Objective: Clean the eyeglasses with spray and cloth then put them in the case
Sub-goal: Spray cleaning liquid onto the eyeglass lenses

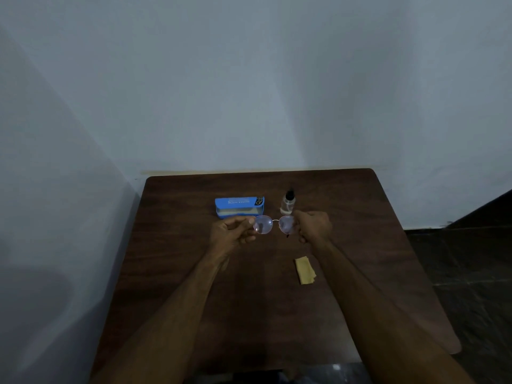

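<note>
- Left hand [231, 231]: pinches the left rim of the glasses [274, 224].
- Right hand [314, 225]: grips their right end; glasses held above the worktop [180, 273], frame centre.
- Blue case [239, 207]: open, behind the left hand.
- Spray bottle [288, 203]: upright, right of the case.
- Yellow cloth [305, 270]: flat, lower right of the glasses.

We looked down on a plain, dim room, likely part of a home, though we could not be sure; a dark wood-grain counter [194, 286] with rounded corners stood pushed into a corner of bare, pale painted walls [249, 79]; dark floor tiles [471, 273] showed to the right; small personal things lay on the counter: a blue case [239, 207], a spray bottle [288, 205], a folded yellow cloth [304, 270].
</note>
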The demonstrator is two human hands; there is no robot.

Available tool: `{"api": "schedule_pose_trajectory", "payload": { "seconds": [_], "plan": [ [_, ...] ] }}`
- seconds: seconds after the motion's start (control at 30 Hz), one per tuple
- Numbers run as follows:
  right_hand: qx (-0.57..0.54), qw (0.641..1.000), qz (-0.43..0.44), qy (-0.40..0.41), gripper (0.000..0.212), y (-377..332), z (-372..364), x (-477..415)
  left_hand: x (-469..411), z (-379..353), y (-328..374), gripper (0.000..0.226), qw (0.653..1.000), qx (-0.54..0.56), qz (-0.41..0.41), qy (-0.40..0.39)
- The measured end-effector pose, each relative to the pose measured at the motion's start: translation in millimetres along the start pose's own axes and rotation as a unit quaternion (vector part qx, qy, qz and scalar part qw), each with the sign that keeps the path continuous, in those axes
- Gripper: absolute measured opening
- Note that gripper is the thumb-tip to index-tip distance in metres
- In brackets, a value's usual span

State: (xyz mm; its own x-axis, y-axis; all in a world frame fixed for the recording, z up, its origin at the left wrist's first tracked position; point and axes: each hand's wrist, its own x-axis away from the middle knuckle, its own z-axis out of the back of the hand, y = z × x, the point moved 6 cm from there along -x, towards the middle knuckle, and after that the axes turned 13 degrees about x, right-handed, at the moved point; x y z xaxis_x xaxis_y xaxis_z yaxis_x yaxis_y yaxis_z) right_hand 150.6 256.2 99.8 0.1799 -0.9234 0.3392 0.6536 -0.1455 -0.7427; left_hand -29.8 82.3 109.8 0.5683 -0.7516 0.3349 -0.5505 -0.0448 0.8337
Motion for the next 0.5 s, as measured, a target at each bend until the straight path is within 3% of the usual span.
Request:
{"api": "schedule_pose_trajectory", "payload": {
  "seconds": [0.13, 0.33, 0.5],
  "plan": [
    [-0.032, 0.999, 0.01, -0.03, 0.046, 3, -3, -9, -1, 2, -2, 0.022, 0.999, 0.017, 0.0, 0.035],
    [0.047, 0.995, 0.08, 0.03, 0.013, -2, -4, -35, 3, 14, 5, 0.018, 0.996, 0.036, -0.018, 0.075],
    [0.12, 0.979, 0.155, 0.049, 0.043, 2, -28, -63, 10, 21, 13, 0.01, 0.991, 0.069, -0.032, 0.108]
  ]
}}
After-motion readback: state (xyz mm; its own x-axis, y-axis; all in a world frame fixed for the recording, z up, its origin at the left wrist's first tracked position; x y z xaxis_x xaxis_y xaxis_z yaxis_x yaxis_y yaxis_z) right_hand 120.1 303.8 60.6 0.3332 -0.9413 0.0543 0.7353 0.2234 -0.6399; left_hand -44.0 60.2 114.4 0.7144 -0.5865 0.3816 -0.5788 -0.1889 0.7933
